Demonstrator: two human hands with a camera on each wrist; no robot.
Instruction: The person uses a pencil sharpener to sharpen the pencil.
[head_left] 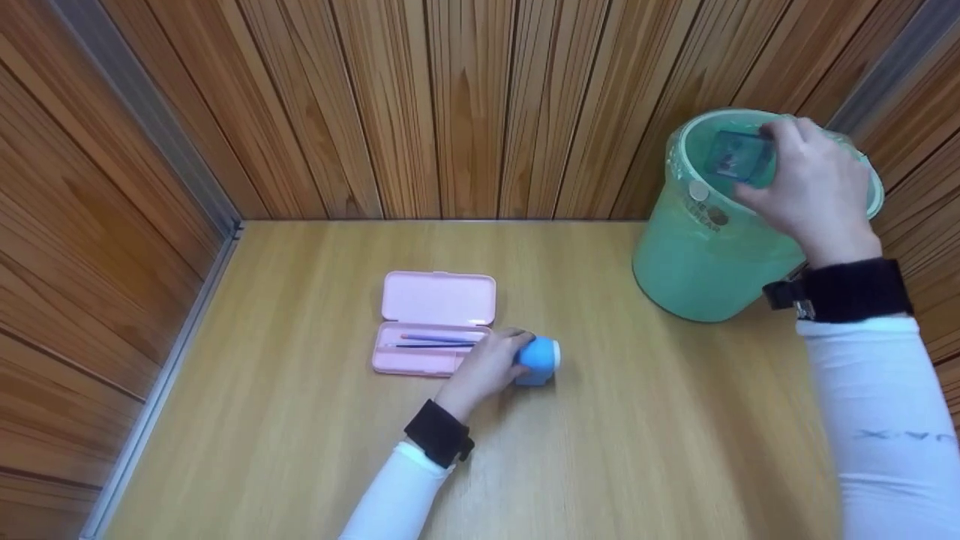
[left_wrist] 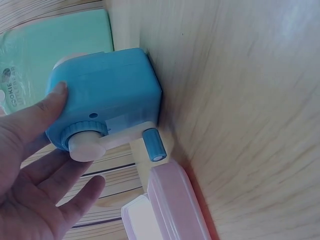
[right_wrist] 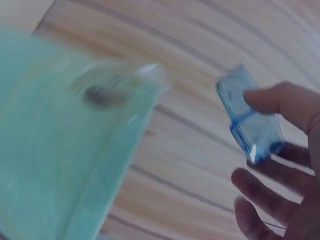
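A blue crank pencil sharpener (left_wrist: pixel 110 85) stands on the table just right of the open pink pencil case (head_left: pixel 439 298). My left hand (head_left: pixel 487 364) grips it, with the thumb on its top and the fingers along the side near the white crank (left_wrist: pixel 122 136). Over the mouth of the green trash bin (head_left: pixel 697 262), my right hand (head_left: pixel 821 180) pinches a small clear blue shavings drawer (right_wrist: pixel 250 115) between thumb and fingers. In the head view the drawer looks tilted, and dark bits show through its wall.
Pencils (head_left: pixel 439 340) lie in the lower half of the pencil case. A clear plastic liner (head_left: pixel 677 154) folds over the bin's rim. Wood-plank walls (head_left: pixel 465 112) border the table (head_left: pixel 300 450) at the back and sides.
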